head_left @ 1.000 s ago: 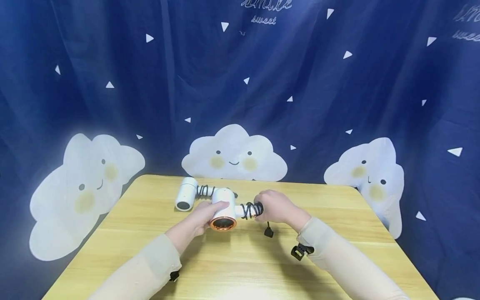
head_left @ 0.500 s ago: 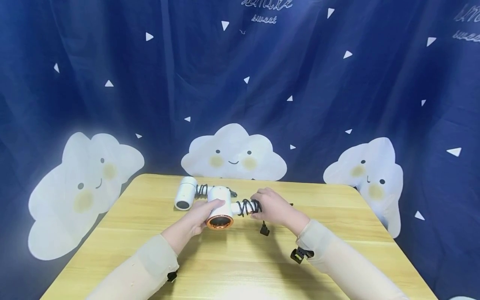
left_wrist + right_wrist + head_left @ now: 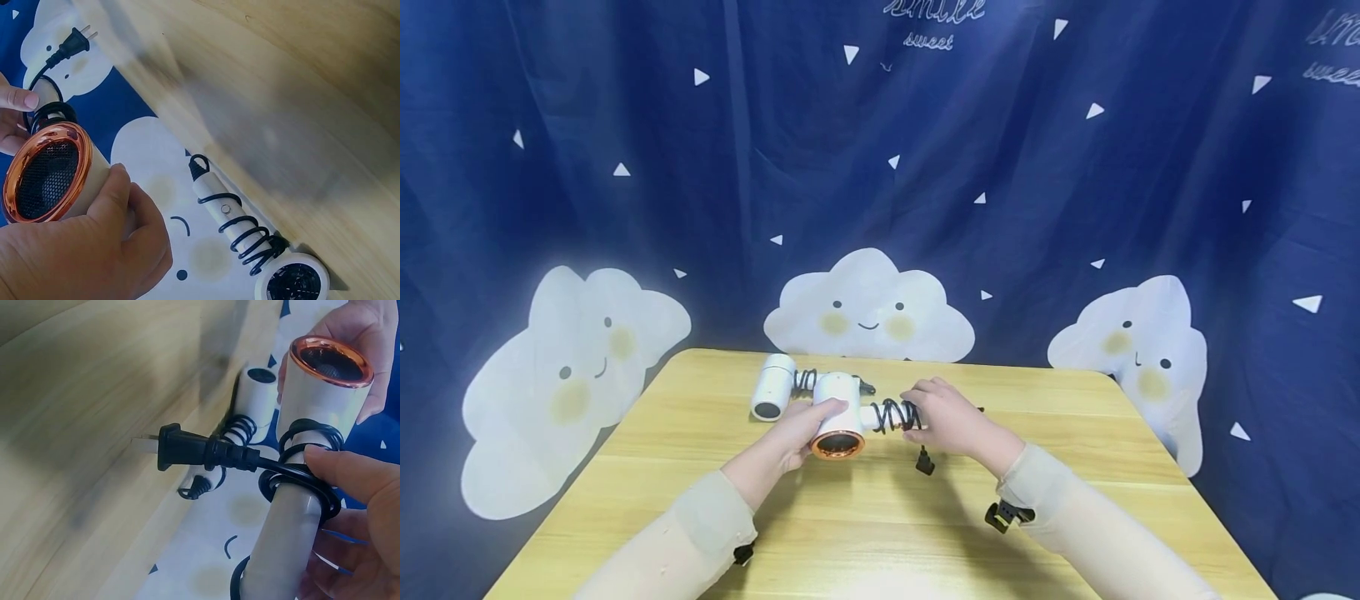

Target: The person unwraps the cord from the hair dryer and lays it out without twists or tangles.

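Note:
A white hair dryer (image 3: 842,396) with a copper rim round its dark grille is held above the table. My left hand (image 3: 796,427) grips its barrel, thumb lying along the near side. Its black cord (image 3: 889,416) is wound in loops round the handle (image 3: 284,537). My right hand (image 3: 951,423) holds the wound handle, and in the right wrist view the thumb (image 3: 337,465) presses on the cord. The two-pin plug (image 3: 187,447) sticks out free at the cord's end. In the head view, the right hand hides part of the handle.
Behind and left of the held one, a second white hair dryer (image 3: 772,387) lies on the wooden table (image 3: 850,525), its black cord (image 3: 240,231) wound round its handle. A dark blue curtain (image 3: 1015,150) with clouds and triangles hangs past the table's far edge.
Both hands and the hair dryer have shifted slightly left, mostly in the first half second. The dangling plug has moved a little left too. The second hair dryer stays where it was.

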